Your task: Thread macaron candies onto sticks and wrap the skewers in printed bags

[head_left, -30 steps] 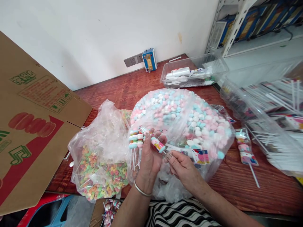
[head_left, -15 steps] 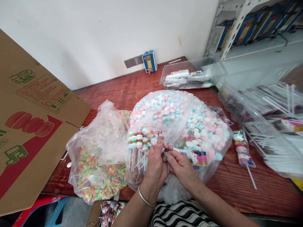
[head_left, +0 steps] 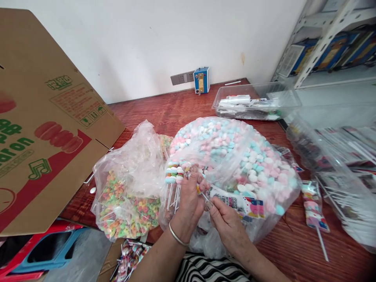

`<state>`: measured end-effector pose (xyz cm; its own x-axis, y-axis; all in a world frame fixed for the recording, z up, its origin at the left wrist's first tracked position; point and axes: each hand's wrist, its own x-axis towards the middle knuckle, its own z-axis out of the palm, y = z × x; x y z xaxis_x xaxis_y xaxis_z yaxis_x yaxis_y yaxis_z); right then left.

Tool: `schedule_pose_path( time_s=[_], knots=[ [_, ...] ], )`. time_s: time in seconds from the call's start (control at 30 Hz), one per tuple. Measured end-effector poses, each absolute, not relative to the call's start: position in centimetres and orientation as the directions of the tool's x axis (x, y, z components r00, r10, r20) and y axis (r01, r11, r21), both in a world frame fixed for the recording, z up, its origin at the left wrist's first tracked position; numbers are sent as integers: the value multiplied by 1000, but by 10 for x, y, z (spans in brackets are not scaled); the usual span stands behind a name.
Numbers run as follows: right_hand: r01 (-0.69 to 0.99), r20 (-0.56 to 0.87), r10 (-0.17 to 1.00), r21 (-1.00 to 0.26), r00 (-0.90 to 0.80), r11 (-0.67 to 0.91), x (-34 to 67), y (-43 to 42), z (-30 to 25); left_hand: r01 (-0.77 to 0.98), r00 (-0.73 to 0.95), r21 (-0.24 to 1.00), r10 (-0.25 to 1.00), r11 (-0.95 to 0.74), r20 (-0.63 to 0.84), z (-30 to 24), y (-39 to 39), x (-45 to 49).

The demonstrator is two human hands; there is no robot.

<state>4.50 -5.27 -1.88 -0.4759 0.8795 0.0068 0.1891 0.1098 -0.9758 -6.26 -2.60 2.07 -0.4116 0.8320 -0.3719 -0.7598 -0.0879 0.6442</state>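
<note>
My left hand (head_left: 188, 199), with a silver bangle at the wrist, is closed round a bunch of candy skewers (head_left: 175, 176) on white sticks, their pink, blue and white discs fanned out at the top. My right hand (head_left: 225, 215) pinches the white stick of one more skewer at the edge of that bunch, with a printed wrapper (head_left: 241, 203) lying just beside the fingers. Both hands work in front of a large clear bag of pastel candies (head_left: 235, 156).
A second clear bag of orange and green ring candies (head_left: 126, 203) lies to the left. A big cardboard box flap (head_left: 44, 129) stands at far left. A clear tray (head_left: 258, 102) sits at the back, a wrapped skewer (head_left: 314, 211) and bags of wrappers and sticks (head_left: 346, 156) at right.
The skewer that my right hand held slanted has been brought in against the bunch in my left hand. The camera view has shifted left and slightly down.
</note>
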Motion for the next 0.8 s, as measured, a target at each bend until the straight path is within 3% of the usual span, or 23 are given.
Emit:
schedule_pose_path(
  time_s=[0.17,0.3,0.63,0.8],
  knots=[
    [131,-17,901,-990,-434,45,48,-39,-23,-739,-356,673,871,-40,-339,1,-39,-44],
    [149,-100,874,-988,-476,-33,55,-42,-28,-767,-377,628,886,-133,-272,9,-29,-70],
    [154,-93,866,-988,-491,-19,48,-50,-26,-763,-397,635,864,-124,-309,24,-15,-65],
    [0,-172,854,-980,-491,-197,45,-45,-30,-700,-365,711,888,-63,-280,16,-24,-50]
  ],
)
